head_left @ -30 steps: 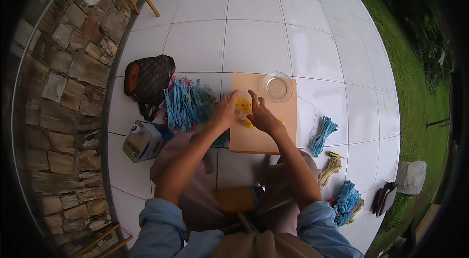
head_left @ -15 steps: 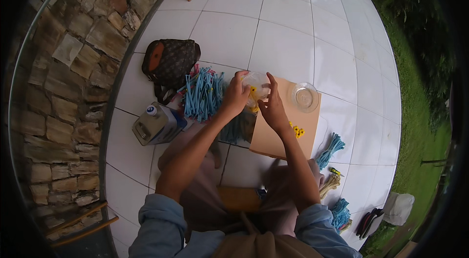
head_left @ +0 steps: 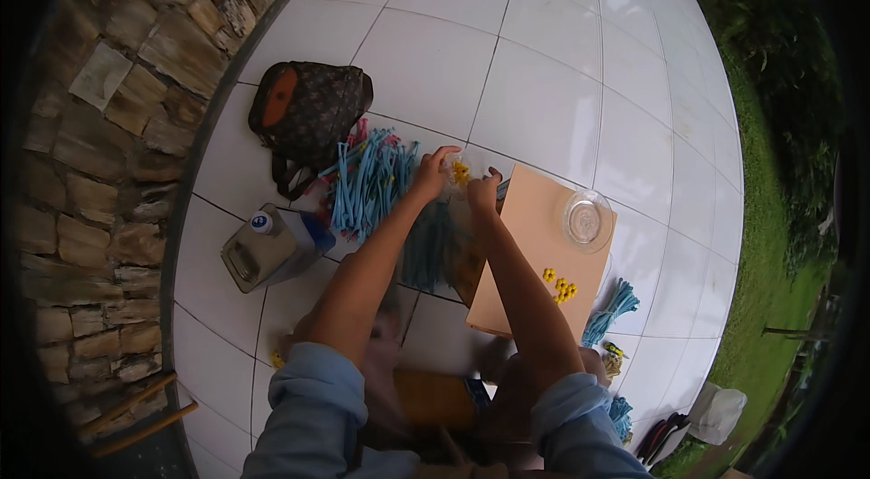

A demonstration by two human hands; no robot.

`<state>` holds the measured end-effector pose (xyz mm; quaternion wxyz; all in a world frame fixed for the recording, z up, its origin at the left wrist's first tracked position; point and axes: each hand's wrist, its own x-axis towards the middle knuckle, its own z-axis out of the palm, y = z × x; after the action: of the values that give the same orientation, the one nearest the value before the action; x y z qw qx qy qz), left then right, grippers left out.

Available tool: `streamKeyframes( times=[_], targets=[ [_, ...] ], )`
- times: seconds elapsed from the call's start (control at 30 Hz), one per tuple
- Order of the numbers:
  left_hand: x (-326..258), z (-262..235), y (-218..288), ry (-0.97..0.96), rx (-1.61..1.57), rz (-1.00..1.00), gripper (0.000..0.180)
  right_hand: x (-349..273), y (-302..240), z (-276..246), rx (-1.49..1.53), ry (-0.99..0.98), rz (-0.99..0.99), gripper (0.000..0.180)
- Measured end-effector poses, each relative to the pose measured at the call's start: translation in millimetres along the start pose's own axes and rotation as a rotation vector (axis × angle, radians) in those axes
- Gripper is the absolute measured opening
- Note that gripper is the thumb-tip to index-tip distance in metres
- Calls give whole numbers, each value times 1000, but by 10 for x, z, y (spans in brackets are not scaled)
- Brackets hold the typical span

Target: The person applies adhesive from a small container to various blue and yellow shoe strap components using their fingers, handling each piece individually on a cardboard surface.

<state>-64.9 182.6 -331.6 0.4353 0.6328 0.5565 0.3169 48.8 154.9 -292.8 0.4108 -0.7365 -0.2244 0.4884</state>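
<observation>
My left hand (head_left: 434, 175) grips the left side of a clear plastic bag (head_left: 473, 158), its fingers bent round the edge. Small yellow flower-shaped pieces (head_left: 460, 174) show through the plastic between my hands. My right hand (head_left: 483, 192) is closed at the bag's right side, fingers bent; its exact grip is partly hidden. Both hands are over the far left edge of a tan board (head_left: 517, 252). More yellow flower pieces (head_left: 565, 290) lie on the board near my right forearm. A clear round dish (head_left: 587, 222) sits at its far right corner.
Left of my hands lies a heap of light-blue strips (head_left: 367, 180), beside a brown patterned backpack (head_left: 313, 107). A beige jerrycan (head_left: 263, 248) stands nearer. Blue bundles (head_left: 612, 311) and a yellow-green tool (head_left: 614, 349) lie right of the board. A stone wall (head_left: 118, 171) borders the left.
Both hands have come down slightly and left in the picture, off the board's top. My right hand's spread fingers have closed in at the bag. The view has shifted a little.
</observation>
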Motion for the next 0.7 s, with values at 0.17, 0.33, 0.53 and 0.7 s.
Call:
streamKeyframes(
  times=[0.17, 0.33, 0.53, 0.7],
  targets=[
    [48, 354, -165, 19, -121, 10, 44, 28, 35, 26, 72, -26, -15, 65],
    [104, 299, -16, 174, 24, 14, 36, -225, -294, -58, 119, -244, 85, 59],
    [11, -98, 1191, 217, -82, 312, 21, -863, -1055, -1155, 77, -654, -365, 41],
    [-619, 112, 1969, -234, -82, 339, 13, -1087, -1009, -2231, -90, -180, -516, 29]
  ],
)
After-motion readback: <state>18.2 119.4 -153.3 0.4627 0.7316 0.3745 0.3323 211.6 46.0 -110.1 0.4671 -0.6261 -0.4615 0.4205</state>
